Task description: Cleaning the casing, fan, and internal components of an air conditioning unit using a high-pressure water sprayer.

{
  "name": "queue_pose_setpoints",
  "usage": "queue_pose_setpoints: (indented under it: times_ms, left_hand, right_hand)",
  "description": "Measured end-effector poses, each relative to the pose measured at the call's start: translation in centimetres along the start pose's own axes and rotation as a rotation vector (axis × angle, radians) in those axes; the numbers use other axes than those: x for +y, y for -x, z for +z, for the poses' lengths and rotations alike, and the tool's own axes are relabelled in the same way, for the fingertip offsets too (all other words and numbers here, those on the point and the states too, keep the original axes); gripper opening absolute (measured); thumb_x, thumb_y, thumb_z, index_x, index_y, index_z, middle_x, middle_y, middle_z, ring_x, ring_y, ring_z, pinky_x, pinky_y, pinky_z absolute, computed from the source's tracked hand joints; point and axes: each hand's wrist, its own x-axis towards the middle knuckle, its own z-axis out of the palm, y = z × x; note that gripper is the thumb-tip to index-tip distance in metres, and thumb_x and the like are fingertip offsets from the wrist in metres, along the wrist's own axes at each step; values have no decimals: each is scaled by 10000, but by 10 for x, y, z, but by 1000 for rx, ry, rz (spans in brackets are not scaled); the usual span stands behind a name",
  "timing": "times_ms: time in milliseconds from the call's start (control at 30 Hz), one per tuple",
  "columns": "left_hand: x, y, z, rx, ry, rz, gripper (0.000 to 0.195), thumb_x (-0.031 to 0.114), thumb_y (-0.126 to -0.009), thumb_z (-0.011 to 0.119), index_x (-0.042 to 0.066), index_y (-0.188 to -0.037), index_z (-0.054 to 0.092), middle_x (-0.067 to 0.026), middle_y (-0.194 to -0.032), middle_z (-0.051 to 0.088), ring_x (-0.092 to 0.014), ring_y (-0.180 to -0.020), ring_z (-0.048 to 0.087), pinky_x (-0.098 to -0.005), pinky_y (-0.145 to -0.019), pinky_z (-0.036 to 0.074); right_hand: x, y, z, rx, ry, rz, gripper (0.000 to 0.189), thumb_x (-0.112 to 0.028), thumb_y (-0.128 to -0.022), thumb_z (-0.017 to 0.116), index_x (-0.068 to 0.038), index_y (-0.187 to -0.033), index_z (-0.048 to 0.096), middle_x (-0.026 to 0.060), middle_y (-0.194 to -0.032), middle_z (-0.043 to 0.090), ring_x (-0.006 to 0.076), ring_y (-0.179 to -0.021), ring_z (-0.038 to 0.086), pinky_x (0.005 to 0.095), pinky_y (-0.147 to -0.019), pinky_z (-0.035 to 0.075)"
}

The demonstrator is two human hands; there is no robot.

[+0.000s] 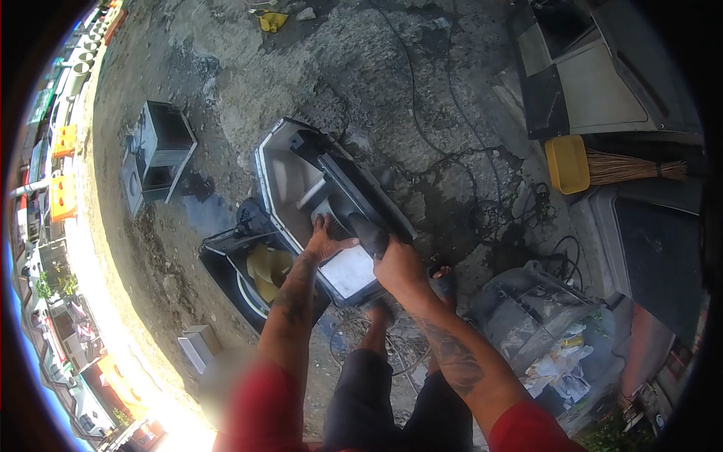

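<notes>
An appliance housing with a pale inside and dark outer edges lies on the ground before me. My left hand rests with fingers spread on a ribbed grey round part inside it. My right hand is closed around a dark, rounded object, whose exact kind I cannot tell; it lies over the housing's right side. Near my left hand is a white flat panel at the housing's near end. A dark open casing with a beige fan blade stands to the left, beside the housing.
A metal box-like part stands at left, a small pale box lower left. Black cables cross the rough ground. At right are a yellow container, a stick broom, large panels and a clear bag of waste.
</notes>
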Motion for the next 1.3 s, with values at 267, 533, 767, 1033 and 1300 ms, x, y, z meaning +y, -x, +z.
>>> queue_pose_setpoints:
  times_ms: [267, 533, 767, 1033, 1300]
  left_hand:
    - [1, 4, 1, 15, 0, -3, 1416, 743, -505, 780, -4, -1515, 127, -289, -1568, 3, -366, -1473, -9, -396, -1195, 124]
    - [-5, 7, 7, 33, 58, -1, 1349, 722, -547, 776, 6, -1514, 165, -279, -1571, 32, -364, -1468, 91, -375, -1185, 174]
    - [2, 13, 8, 43, 73, -24, 1328, 738, -557, 756, 9, -1511, 188, -274, -1572, 50, -368, -1465, 106, -372, -1181, 193]
    - [-10, 0, 18, 51, 56, -13, 1308, 729, -569, 754, -1, -1505, 204, -278, -1571, 43, -364, -1467, 105, -376, -1181, 190]
    - [-4, 2, 23, 44, 101, -3, 1302, 710, -575, 767, 0, -1507, 199, -279, -1572, 33, -359, -1472, 66, -369, -1186, 158]
  right_hand:
    - [12, 4, 7, -11, -6, -29, 291, -142, -787, 664, 41, -1001, 592, 265, -824, 677, 418, -817, 680, 483, -742, 556]
    - [9, 3, 0, -29, -27, -24, 241, -111, -794, 608, 38, -983, 589, 263, -789, 675, 421, -799, 681, 491, -736, 556]
    - [11, 7, 0, -50, -21, -23, 242, -113, -797, 610, 37, -987, 593, 263, -807, 678, 421, -812, 681, 488, -742, 557]
    - [16, 6, -1, -29, -29, -20, 253, -123, -796, 621, 33, -991, 591, 269, -823, 676, 423, -833, 678, 489, -760, 553]
    - [18, 4, -2, -19, -30, -12, 233, -113, -794, 609, 37, -972, 594, 268, -809, 675, 424, -815, 677, 494, -746, 553]
